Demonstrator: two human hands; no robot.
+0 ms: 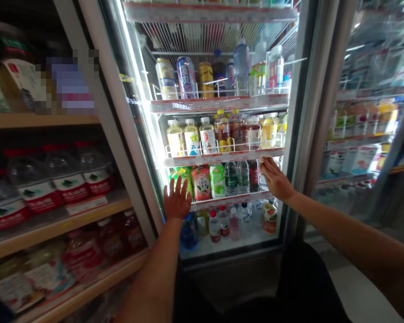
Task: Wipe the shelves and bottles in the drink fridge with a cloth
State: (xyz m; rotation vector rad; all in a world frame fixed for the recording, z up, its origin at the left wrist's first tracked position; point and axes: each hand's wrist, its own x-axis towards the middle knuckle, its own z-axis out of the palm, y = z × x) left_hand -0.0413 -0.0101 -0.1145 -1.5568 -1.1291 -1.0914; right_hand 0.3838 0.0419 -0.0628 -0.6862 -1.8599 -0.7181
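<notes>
Lit drinks cooler [222,157] stands directly ahead. Left hand [177,197] is spread, gripping nothing, before a green drink [186,172]; right hand [274,178] is raised, fingers together, at the cooler's right side — whether it grips anything cannot be told. Outward left — shelving [70,223] with red-labelled bottles [70,188].

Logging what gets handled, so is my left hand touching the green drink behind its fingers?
Cannot tell: in the head view, the left hand overlaps the green drink, but neither contact nor gap shows plainly.
</notes>
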